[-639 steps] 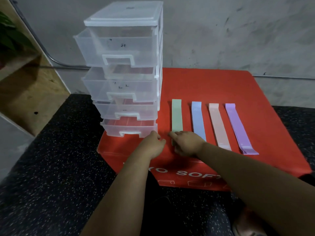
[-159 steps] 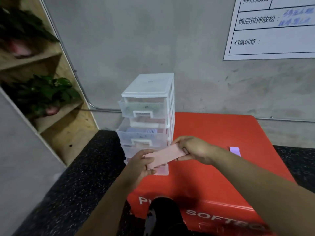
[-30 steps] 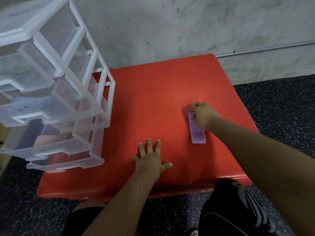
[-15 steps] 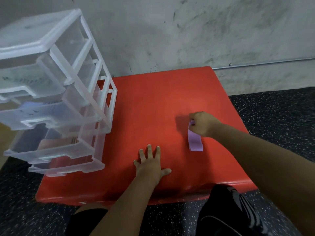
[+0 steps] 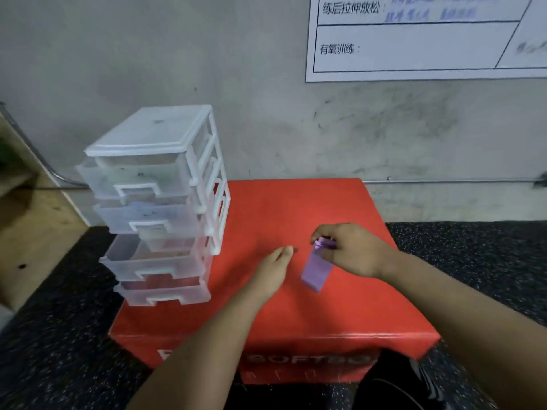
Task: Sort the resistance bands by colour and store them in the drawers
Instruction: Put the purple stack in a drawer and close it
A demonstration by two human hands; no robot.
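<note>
Nearly done: only the purple band [image 5: 315, 269] is outside the drawers [image 5: 154, 179], pinched in the right hand [image 5: 352, 251]. The left hand [image 5: 273, 266] hovers relaxed and empty. The bottom drawer [image 5: 165, 292] looks free.

The left forearm [image 5: 207, 335] and right forearm [image 5: 450, 300] are bare, above blurred black clothing [image 5: 393, 393].

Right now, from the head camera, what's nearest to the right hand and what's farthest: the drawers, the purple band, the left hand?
1. Purple band, pinched in the right hand itself.
2. Left hand, just to its left.
3. Drawers, farther left on the red box.
</note>
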